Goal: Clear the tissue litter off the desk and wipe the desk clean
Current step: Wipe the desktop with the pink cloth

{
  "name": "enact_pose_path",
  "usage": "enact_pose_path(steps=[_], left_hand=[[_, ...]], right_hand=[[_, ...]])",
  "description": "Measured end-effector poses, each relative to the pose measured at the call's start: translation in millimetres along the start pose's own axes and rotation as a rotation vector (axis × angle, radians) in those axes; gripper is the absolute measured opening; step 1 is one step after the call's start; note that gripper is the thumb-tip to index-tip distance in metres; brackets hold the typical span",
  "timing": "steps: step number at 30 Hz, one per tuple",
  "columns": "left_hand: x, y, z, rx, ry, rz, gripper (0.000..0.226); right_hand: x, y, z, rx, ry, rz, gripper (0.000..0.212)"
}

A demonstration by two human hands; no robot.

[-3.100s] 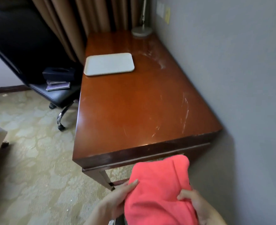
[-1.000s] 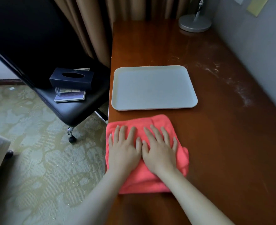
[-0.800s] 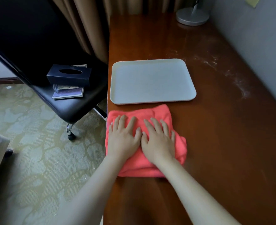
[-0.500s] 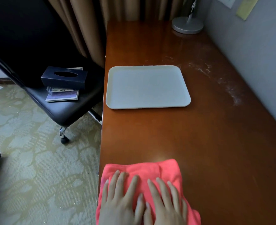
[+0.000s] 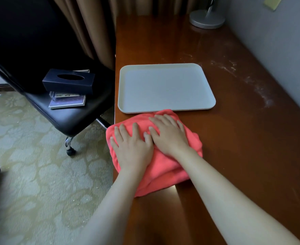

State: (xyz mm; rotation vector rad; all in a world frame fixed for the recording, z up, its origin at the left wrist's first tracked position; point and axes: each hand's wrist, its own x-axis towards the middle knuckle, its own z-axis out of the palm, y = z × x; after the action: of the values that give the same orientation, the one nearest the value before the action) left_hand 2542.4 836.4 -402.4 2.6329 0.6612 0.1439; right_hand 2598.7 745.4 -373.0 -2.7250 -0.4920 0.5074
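A folded pink-red cloth lies on the brown wooden desk, at its left edge, with its far end touching the near rim of a grey tray. My left hand and my right hand press flat on the cloth side by side, fingers straight and spread. White dusty smears streak the desk to the right of the tray, near the wall. No tissue litter shows on the desk.
A black office chair stands left of the desk, carrying a dark tissue box and booklets. A silver lamp base sits at the far right corner. Brown curtains hang behind; a grey wall runs along the right. Patterned carpet lies to the left.
Half a second ago both hands and the cloth were pulled back near the desk's front edge. Now they have slid forward again, up to the tray's near rim.
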Motion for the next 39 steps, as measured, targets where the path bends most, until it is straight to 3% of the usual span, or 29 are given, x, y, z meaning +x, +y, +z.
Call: enact_pose_path(steps=[2, 6, 9, 11, 15, 21, 26, 30, 33, 39], left_hand=[[-1, 1, 1, 0.028, -0.003, 0.033, 0.084], [-20, 13, 7, 0.073, 0.029, 0.192, 0.053], [-72, 30, 17, 0.046, -0.011, 0.267, 0.049], [-116, 37, 22, 0.037, -0.068, 0.298, 0.048], [-147, 43, 29, 0.057, -0.101, 0.301, 0.045], [-89, 52, 29, 0.088, -0.069, 0.263, 0.048], [-36, 62, 38, 0.064, -0.009, 0.258, 0.052], [-21, 74, 42, 0.007, 0.053, 0.222, 0.066], [-24, 74, 43, 0.044, 0.006, 0.209, 0.079], [-47, 69, 42, 0.065, 0.015, 0.233, 0.081]], right_hand=[[-10, 22, 14, 0.008, 0.099, 0.033, 0.046], [-35, 30, 22, 0.053, 0.214, 0.096, 0.048], [-99, 66, 37, 0.049, 0.343, 0.189, 0.066], [-136, 82, 47, 0.014, 0.439, 0.179, 0.058], [-165, 99, 53, 0.017, 0.411, 0.199, 0.052], [-103, 87, 23, -0.017, 0.238, 0.202, 0.087], [-47, 92, 6, 0.013, 0.248, 0.175, 0.046], [-21, 107, -5, 0.057, 0.296, 0.106, 0.044], [-24, 112, -4, 0.109, 0.313, 0.070, 0.046], [-58, 117, 3, 0.150, 0.315, 0.061, 0.049]])
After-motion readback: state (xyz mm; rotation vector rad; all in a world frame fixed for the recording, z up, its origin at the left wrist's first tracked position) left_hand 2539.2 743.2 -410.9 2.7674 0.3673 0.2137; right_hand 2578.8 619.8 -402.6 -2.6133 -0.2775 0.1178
